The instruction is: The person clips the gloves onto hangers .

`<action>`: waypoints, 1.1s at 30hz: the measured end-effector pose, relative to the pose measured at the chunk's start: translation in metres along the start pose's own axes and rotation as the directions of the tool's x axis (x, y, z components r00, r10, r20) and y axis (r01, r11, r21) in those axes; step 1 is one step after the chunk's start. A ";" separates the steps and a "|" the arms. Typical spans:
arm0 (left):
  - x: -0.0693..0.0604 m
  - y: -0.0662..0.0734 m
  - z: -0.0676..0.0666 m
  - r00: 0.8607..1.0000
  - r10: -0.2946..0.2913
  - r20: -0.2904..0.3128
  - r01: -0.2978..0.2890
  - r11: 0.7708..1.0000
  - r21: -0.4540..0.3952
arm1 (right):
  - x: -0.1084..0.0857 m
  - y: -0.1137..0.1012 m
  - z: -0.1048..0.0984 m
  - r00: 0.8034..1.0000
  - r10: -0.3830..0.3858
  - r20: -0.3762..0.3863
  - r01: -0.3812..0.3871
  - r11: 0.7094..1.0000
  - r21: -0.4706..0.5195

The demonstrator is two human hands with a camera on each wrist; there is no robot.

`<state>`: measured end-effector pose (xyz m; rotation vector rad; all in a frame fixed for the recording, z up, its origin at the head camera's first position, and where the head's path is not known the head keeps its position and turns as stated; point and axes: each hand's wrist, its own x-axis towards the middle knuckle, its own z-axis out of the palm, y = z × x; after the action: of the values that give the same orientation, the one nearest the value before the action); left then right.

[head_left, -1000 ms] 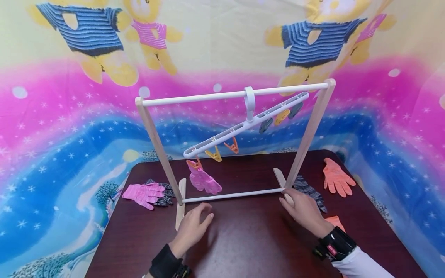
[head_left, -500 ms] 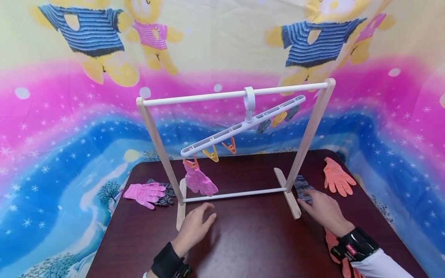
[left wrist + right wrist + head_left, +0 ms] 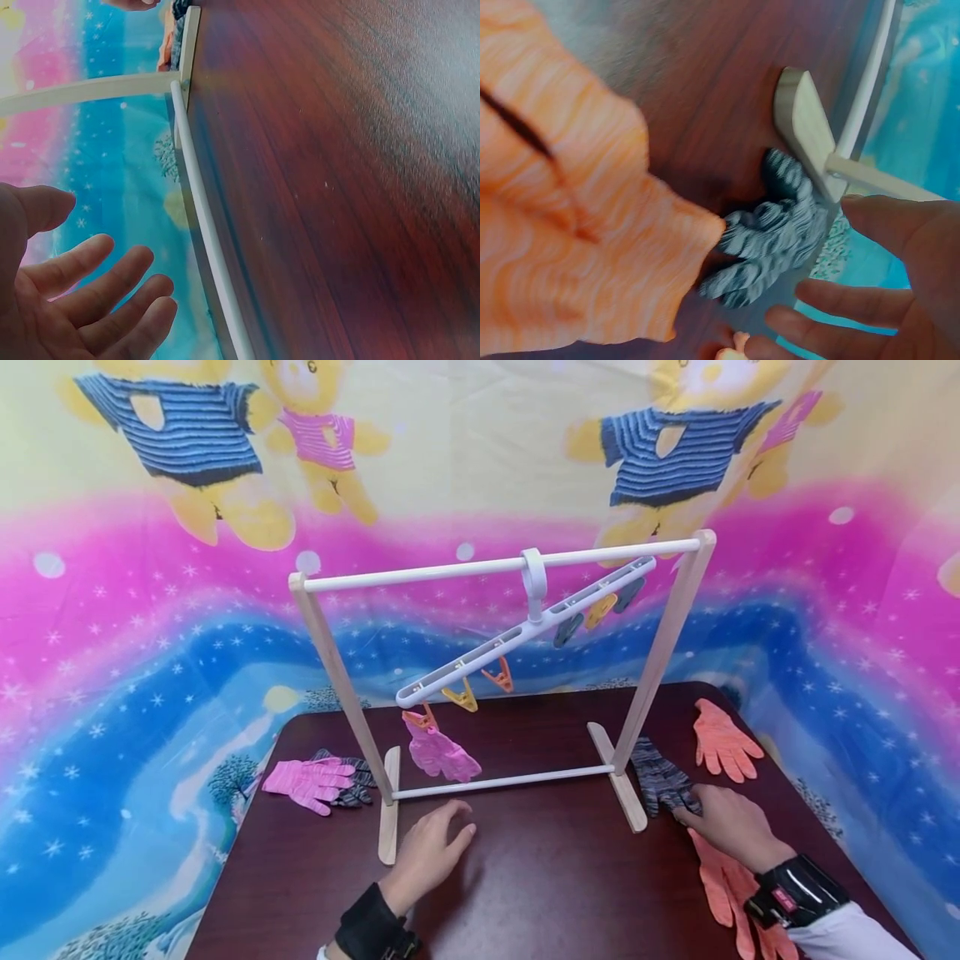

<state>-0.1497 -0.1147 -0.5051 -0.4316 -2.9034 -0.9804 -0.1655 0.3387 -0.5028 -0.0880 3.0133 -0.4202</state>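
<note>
Lying aslant, the rightmost grey glove (image 3: 660, 778) points its fingers near-right.

A streaked grey-black glove (image 3: 660, 777) lies right of centre, its fingers toward the right hand (image 3: 731, 822); an orange glove (image 3: 722, 885) lies lower right, partly hidden by that hand.

Between the left hand (image 3: 431, 852) and the right hand (image 3: 731, 827), a broad stretch of bare tabletop (image 3: 540, 885) runs up to the lower rod (image 3: 510, 782), which bars the way low down. Above that rod a gap leads through, framed by the pink glove (image 3: 442, 753), the slanting hanger (image 3: 480, 658) with its clips (image 3: 498, 675), and the right post (image 3: 651, 681). The right foot (image 3: 628, 802) blocks sideways passage towards the grey glove (image 3: 660, 777).
</note>
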 end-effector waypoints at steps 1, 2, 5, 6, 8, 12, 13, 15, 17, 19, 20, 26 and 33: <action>0.000 0.001 0.001 1.000 0.001 0.007 -0.001 1.000 -0.001 | -0.001 0.003 0.001 1.000 0.005 0.006 -0.005 1.000 -0.004; 0.000 0.002 0.002 1.000 0.002 0.014 -0.002 1.000 -0.004 | -0.002 0.005 0.001 1.000 0.010 0.013 -0.010 1.000 -0.007; 0.000 0.005 0.003 1.000 0.010 0.022 -0.009 1.000 -0.014 | -0.005 0.012 0.003 0.999 0.029 0.032 -0.029 1.000 -0.008; 0.000 0.005 0.003 1.000 0.010 0.024 -0.010 1.000 -0.017 | -0.005 0.014 0.003 0.998 0.042 0.044 -0.042 0.999 -0.008; 0.000 0.007 0.004 1.000 0.011 0.026 -0.010 1.000 -0.020 | -0.006 0.017 0.005 0.995 0.070 0.073 -0.070 0.998 -0.005; 0.000 0.009 0.005 0.999 0.007 0.043 -0.006 1.000 -0.021 | -0.009 0.024 0.011 0.983 0.127 0.130 -0.127 0.992 -0.009; 0.000 0.009 0.005 0.999 0.006 0.046 -0.005 1.000 -0.024 | -0.010 0.025 0.012 0.981 0.135 0.138 -0.134 0.991 -0.014; 0.001 0.010 0.006 0.999 0.007 0.050 -0.006 1.000 -0.024 | -0.012 0.028 0.014 0.977 0.146 0.153 -0.145 0.989 -0.022; 0.001 0.010 0.007 0.999 0.010 0.045 -0.009 1.000 -0.024 | -0.012 0.030 0.016 0.974 0.155 0.165 -0.153 0.988 -0.028; 0.002 0.011 0.008 0.999 0.014 0.040 -0.013 1.000 -0.024 | -0.012 0.030 0.017 0.971 0.163 0.173 -0.160 0.987 -0.030; 0.002 0.011 0.008 0.999 0.020 0.035 -0.020 1.000 -0.020 | -0.011 0.031 0.017 0.971 0.163 0.173 -0.160 0.987 -0.029; 0.002 0.014 0.012 0.999 0.033 0.021 -0.032 0.999 -0.018 | -0.010 0.032 0.020 0.977 0.141 0.160 -0.139 0.990 -0.028; 0.004 0.018 0.014 0.999 0.029 0.030 -0.029 0.999 -0.020 | -0.009 0.038 0.021 0.977 0.106 0.184 -0.108 0.994 -0.002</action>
<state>-0.1478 -0.0915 -0.5057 -0.4930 -2.9082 -1.0075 -0.1561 0.3704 -0.5327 0.0345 2.8187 -0.3910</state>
